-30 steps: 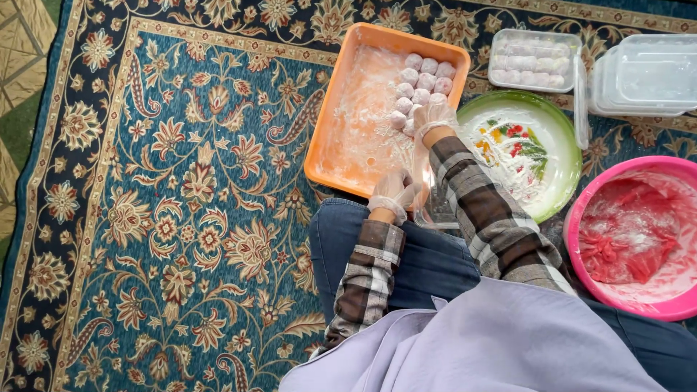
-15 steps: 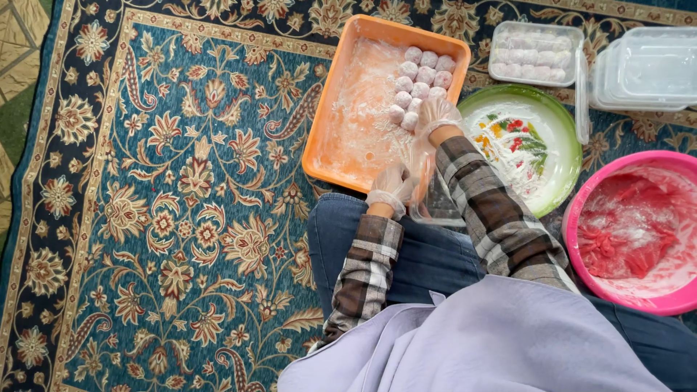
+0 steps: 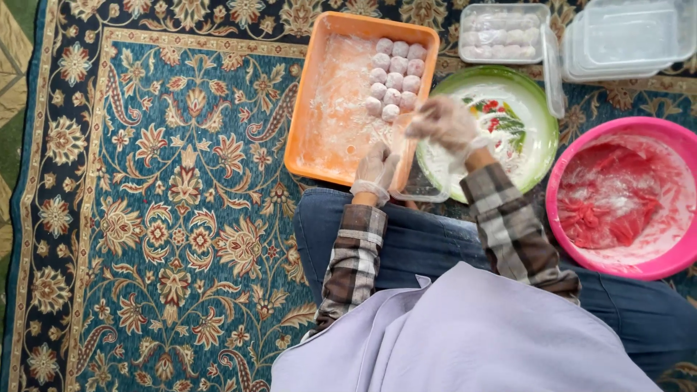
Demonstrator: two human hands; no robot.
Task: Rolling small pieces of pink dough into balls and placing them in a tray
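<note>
Clear plastic box (image 3: pixel 423 187) sits low in front of the person's knees, wedged btw the orange tray (image 3: pixel 327 145) and the green-rimmed plate (image 3: pixel 543 127), overlapping both edges. Looks empty, though it's see-through so hard to be sure.

L hand (image 3: pixel 375 168), in a thin glove, is at the box's left side w/ fingers closed on its wall, propping it. R hand (image 3: pixel 444 123), also gloved, hovers over the box's far end just beside the tray. Fingers are curled and blurred, so can't tell if it's pinching sth or just cupped.

Pale pinkish dough balls (image 3: pixel 393 76) are packed in rows in the tray's far right corner, close to the R hand. Rest of the tray is floury and bare.

Step in hand, as I read it: boxing balls out of the tray, early on w/ this box. Any lift calls for a light pinch, one ball at a time, since they look soft and dusted, w/ the box held steady.

Further out: a filled clear box (image 3: pixel 501 33) and a stack of empty ones w/ lids (image 3: pixel 628 36) beyond the plate, a pink basin (image 3: pixel 671 265) w/ red floury mass to the right. All on a patterned carpet (image 3: pixel 145 218).
</note>
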